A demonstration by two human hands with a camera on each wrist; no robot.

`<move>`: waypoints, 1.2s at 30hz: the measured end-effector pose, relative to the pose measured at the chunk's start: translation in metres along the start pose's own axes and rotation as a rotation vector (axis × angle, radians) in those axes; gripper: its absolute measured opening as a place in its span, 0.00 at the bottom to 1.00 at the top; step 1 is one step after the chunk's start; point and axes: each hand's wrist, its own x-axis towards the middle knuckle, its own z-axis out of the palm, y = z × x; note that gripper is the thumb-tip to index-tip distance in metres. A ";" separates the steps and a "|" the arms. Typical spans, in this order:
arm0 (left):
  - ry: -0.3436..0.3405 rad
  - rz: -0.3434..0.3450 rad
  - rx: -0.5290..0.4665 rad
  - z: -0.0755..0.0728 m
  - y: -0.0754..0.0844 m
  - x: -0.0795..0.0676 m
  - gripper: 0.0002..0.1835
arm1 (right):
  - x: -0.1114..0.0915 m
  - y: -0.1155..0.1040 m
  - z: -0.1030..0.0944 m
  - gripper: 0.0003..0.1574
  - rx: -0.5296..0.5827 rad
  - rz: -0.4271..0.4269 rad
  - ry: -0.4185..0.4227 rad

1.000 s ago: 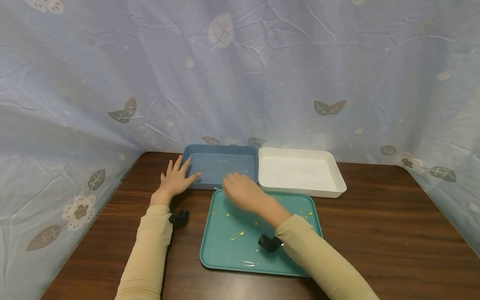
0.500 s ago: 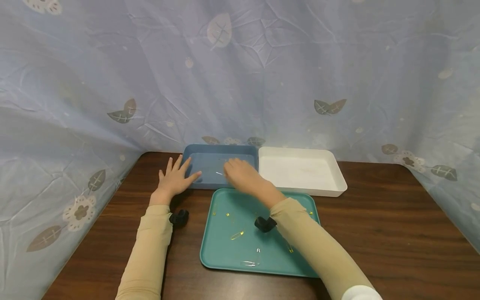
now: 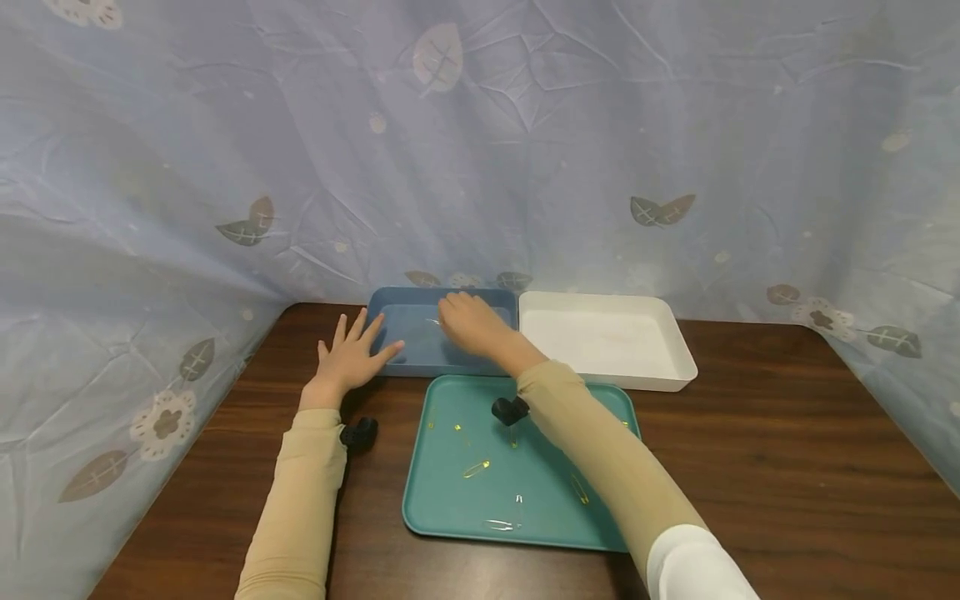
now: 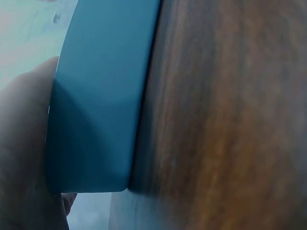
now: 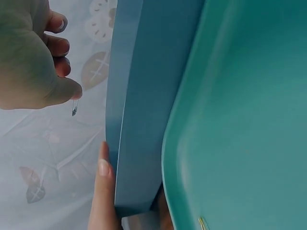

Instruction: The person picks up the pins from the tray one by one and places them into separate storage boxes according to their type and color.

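Observation:
My right hand [image 3: 472, 323] is over the blue tray [image 3: 416, 367] at the back of the table. Its thumb and fingers pinch a small silver safety pin [image 5: 75, 108], whose end sticks out below the thumb in the right wrist view. With its fingers spread, my left hand [image 3: 348, 362] rests at the blue tray's left edge, thumb over the rim. On the green tray [image 3: 450, 508] in front lie several gold safety pins, one gold safety pin [image 3: 476, 469] near the middle, and silver ones, such as the silver safety pin [image 3: 498, 525] near the front rim.
A white tray [image 3: 607, 342] stands right beside the blue one. Behind both hangs a pale patterned cloth [image 3: 525, 167]. The brown wooden table [image 3: 780, 433] extends on either side, and my right forearm crosses over the green tray.
My right hand has moved away from me, from the green tray's far edge to over the blue tray, carrying the silver safety pin. My left hand has stayed in place.

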 end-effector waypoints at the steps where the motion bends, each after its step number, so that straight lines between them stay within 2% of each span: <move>1: -0.002 0.000 -0.004 0.000 0.000 0.000 0.47 | 0.004 0.001 0.002 0.13 -0.010 0.005 -0.008; 6: -0.002 -0.003 -0.017 0.001 0.002 0.001 0.48 | 0.022 0.003 0.012 0.16 -0.024 0.031 -0.069; 15: 0.005 -0.003 -0.046 0.003 0.001 0.002 0.49 | 0.046 -0.001 0.020 0.19 -0.040 0.086 -0.100; 26: 0.008 -0.003 -0.048 0.001 0.002 0.001 0.49 | 0.066 0.000 0.017 0.20 -0.005 0.135 -0.093; 31: 0.009 -0.008 -0.040 0.002 0.003 0.001 0.49 | 0.070 -0.001 0.018 0.15 0.061 0.174 -0.049; 36: 0.015 -0.011 -0.038 0.002 0.002 0.002 0.49 | 0.070 -0.001 0.021 0.09 0.087 0.172 -0.003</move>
